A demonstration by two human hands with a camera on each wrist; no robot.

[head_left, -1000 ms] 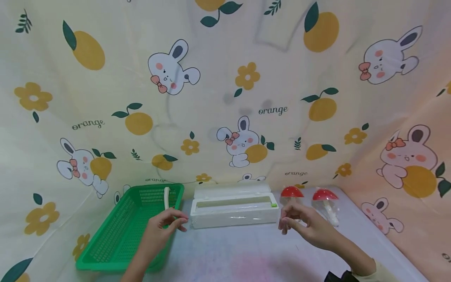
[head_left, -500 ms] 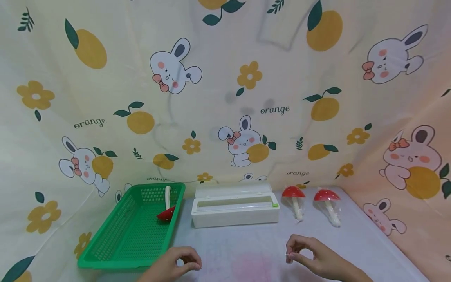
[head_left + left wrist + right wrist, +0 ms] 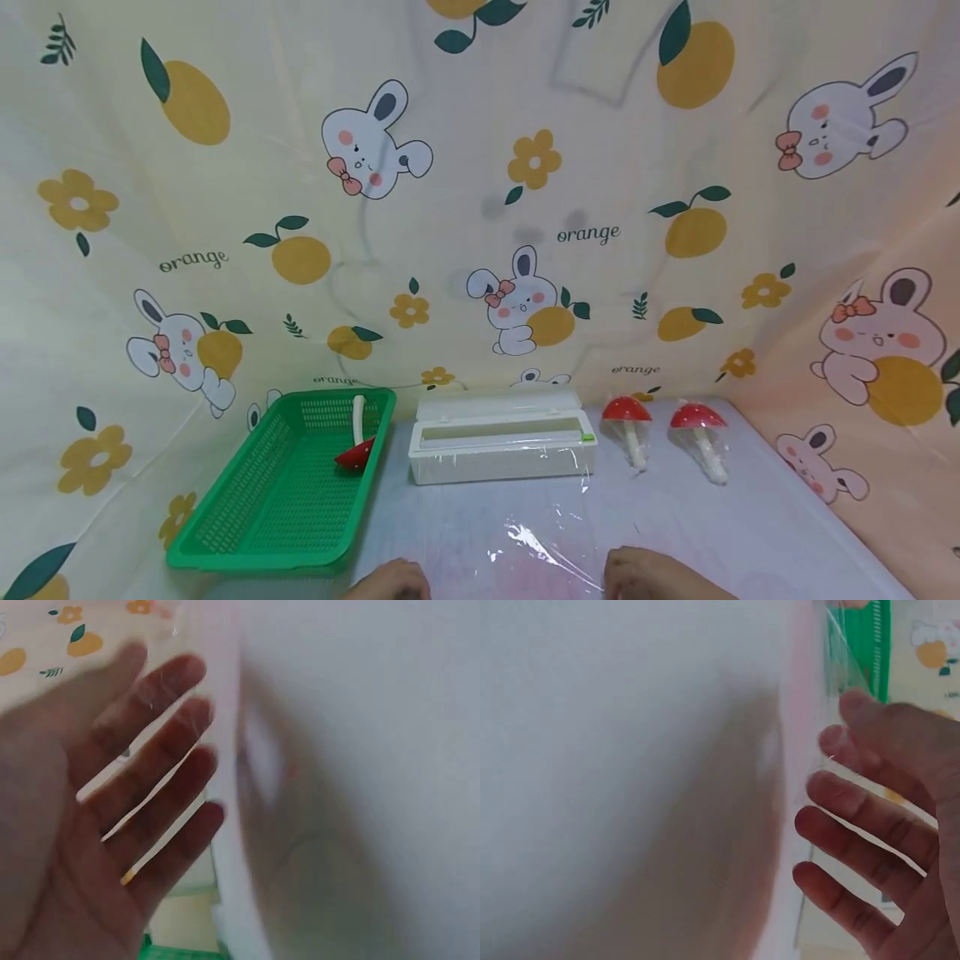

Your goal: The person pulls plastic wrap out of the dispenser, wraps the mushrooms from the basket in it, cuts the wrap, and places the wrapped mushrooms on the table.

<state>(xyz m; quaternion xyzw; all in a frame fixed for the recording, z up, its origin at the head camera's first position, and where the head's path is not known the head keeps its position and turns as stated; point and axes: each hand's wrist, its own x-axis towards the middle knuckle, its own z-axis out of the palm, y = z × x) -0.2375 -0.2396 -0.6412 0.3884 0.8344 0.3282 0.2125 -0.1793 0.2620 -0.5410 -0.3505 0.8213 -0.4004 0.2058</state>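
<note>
A sheet of clear cling film [image 3: 536,540] stretches from the white dispenser box [image 3: 502,467] down toward the front of the table, catching bright glints. At its near left corner my left hand [image 3: 392,581] pinches the film; its other fingers [image 3: 169,814] are spread out. Opposite, my right hand [image 3: 660,575] pinches the near right corner between thumb and forefinger, with a taut fold of film showing by the thumb [image 3: 859,705] in the right wrist view. Both hands are low over the table, partly cut off by the head view's bottom edge.
A green plastic basket [image 3: 187,546] stands at the left, holding a red-capped toy mushroom [image 3: 357,455]. Two more toy mushrooms, wrapped in film, lie at the back right: one [image 3: 628,425] beside the box, the other [image 3: 701,437] farther right. A printed curtain [image 3: 450,208] hangs behind the table.
Both hands have drawn back from beside the box toward the person and lower, pulling film out with them. The film now lies across the front of the box. Basket and mushrooms have stayed put.
</note>
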